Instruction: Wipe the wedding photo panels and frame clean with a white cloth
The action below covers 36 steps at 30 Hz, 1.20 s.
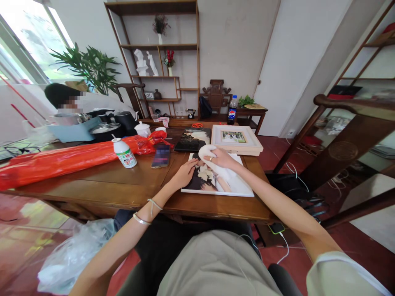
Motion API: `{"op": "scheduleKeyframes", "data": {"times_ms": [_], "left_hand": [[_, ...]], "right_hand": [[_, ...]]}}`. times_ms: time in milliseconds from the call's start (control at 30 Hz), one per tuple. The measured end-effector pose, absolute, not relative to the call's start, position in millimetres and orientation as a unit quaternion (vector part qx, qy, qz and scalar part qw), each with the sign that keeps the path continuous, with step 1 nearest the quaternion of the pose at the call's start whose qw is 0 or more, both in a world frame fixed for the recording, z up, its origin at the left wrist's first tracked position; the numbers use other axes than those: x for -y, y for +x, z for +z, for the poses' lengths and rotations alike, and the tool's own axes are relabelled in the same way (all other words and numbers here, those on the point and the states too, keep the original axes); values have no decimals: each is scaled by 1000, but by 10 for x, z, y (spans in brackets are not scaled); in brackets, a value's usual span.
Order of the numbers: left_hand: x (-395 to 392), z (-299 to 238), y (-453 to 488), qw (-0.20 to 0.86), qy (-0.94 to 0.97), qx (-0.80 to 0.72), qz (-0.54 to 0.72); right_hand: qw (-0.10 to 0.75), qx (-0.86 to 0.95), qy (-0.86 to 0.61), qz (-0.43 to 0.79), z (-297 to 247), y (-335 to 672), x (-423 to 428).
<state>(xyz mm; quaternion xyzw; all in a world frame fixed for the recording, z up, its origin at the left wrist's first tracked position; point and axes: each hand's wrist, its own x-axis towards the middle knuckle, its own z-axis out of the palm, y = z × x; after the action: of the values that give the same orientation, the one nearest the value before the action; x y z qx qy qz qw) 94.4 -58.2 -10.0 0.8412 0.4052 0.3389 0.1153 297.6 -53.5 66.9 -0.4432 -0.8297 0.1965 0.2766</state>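
A photo panel with a white border [234,190], perhaps a photo book, lies flat on the wooden table in front of me. It shows people in dark and white clothes. My left hand [186,172] rests on its left edge, fingers stretched out and holding nothing. My right hand [222,158], with a ring on it, grips a white cloth [206,152] pressed on the panel's upper part. Just behind lies a dark photo panel [188,139]. To its right is a white framed photo [259,147] on a pale box.
Left on the table [138,191] are a phone [161,156], a white bottle [125,153], a long red plastic-wrapped bundle [77,154] and a lidded cup [142,129]. A cola bottle [232,111] stands at the back. Another person [101,102] leans at far left. A chair [342,144] stands right.
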Motion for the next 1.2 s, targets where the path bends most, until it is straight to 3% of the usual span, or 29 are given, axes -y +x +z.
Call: {"op": "scheduleKeyframes", "data": {"times_ms": [167, 333, 533, 767, 933, 1067, 1200], "left_hand": [[597, -62, 953, 113, 842, -400, 343], [630, -7, 968, 122, 848, -385, 344], [605, -63, 958, 129, 837, -405, 344], [594, -95, 946, 129, 836, -407, 344], [581, -102, 939, 122, 840, -404, 342], [576, -101, 930, 132, 842, -397, 341], [578, -99, 930, 135, 841, -397, 343]], "right_hand": [[264, 775, -449, 357, 738, 2689, 282], [266, 794, -440, 325, 775, 2543, 144], [272, 765, -453, 368, 707, 2943, 386], [263, 799, -506, 188, 689, 3410, 729], [123, 889, -440, -28, 595, 3157, 1392], [99, 930, -353, -39, 567, 2925, 1842], [109, 919, -378, -36, 600, 2942, 1710]]}}
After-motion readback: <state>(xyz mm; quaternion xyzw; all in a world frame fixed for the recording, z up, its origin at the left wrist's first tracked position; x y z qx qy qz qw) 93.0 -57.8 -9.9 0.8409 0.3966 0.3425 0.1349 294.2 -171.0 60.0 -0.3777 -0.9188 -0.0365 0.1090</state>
